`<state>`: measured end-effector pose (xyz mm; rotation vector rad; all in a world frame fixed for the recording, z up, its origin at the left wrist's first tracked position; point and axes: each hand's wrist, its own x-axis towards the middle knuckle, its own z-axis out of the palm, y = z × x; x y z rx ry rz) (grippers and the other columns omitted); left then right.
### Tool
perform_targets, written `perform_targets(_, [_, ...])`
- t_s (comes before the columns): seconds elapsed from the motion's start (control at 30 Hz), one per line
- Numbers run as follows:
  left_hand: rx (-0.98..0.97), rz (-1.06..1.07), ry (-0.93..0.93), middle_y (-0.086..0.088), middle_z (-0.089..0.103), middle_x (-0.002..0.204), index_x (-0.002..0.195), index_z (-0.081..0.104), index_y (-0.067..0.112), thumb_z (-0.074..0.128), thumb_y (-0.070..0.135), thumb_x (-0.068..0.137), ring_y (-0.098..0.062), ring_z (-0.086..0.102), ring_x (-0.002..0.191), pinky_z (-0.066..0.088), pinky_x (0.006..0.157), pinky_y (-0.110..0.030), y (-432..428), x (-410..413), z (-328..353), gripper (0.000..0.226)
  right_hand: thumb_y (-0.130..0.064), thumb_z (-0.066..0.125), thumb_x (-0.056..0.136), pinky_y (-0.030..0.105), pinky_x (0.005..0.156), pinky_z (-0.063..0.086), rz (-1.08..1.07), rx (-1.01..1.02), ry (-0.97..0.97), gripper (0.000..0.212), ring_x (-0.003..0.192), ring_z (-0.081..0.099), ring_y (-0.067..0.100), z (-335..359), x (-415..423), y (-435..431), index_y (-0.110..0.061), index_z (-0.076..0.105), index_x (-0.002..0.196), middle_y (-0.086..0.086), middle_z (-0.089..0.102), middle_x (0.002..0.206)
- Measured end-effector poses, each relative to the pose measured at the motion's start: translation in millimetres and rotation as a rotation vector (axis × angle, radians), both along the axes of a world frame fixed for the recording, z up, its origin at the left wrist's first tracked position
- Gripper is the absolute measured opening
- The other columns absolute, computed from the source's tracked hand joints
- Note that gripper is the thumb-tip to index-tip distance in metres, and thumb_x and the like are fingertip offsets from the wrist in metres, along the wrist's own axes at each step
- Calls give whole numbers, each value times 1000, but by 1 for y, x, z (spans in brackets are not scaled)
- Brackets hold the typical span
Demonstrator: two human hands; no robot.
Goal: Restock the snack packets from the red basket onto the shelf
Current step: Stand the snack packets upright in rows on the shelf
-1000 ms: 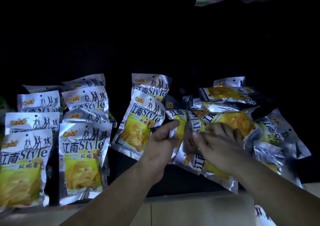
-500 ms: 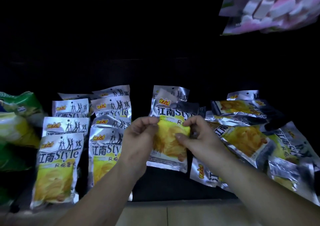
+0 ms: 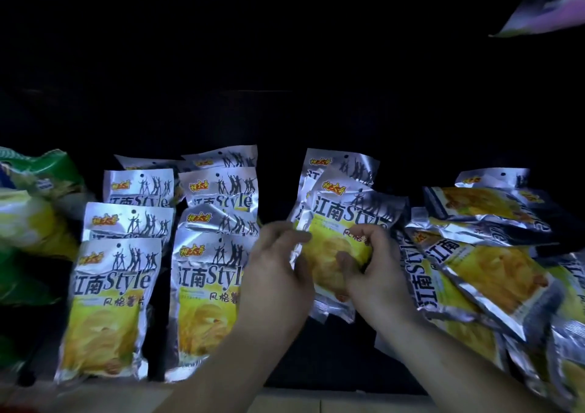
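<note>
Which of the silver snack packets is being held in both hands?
The front centre packet, pinched between left hand and right hand; the rest stand untouched left or lie heaped right.

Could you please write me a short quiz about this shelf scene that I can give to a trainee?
1. True or false: the left hand and the right hand both grip the same packet.
2. Where does the jumbled pile of packets lie? A. left of the hands; B. right of the hands; C. on a shelf above the hands.
3. Fill in: the bags at the far left edge differ from the silver packets because they show the colour ___.
Key: 1 true; 2 B; 3 green.
</note>
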<state>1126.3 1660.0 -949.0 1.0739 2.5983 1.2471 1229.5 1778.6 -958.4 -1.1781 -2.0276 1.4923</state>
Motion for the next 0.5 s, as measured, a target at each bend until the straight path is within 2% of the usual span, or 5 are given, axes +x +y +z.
perform_targets(0.07, [-149,-88,-58,0,53,141,120,71,22,65,2,85,-19,62,117,47,92,-20,-1,7,-4,42,-21,67,96,5,53,46,8,10,-28,31,93,61,12,-3,-6,2,-45,53,109,-4,40,134])
perform_targets(0.17, [-282,-158,-227,-1,46,149,135,62,23,64,4,84,-22,52,132,41,102,-20,1,9,-20,54,-26,63,97,13,47,44,40,-55,-102,32,83,65,13,0,-13,11,-50,54,116,-2,55,123])
perform_targets(0.27, [-270,-150,-248,2,47,148,143,55,28,69,13,85,-18,49,133,38,105,-18,2,7,-39,62,-29,58,99,17,53,47,107,-62,-171,49,70,62,5,10,-16,22,-58,45,136,-14,59,116])
perform_targets(0.4, [-251,-123,-208,4,44,146,145,48,36,72,25,87,-19,46,134,45,102,-27,0,12,-57,64,-33,58,100,8,47,41,92,77,-196,60,62,59,1,6,-21,42,-60,32,146,7,49,139])
perform_targets(0.5, [-183,-114,-219,4,42,149,145,46,39,65,43,90,-20,44,136,49,101,-31,1,17,-63,58,-34,58,100,11,46,42,91,60,-222,65,56,60,0,2,-25,50,-62,24,148,5,44,115])
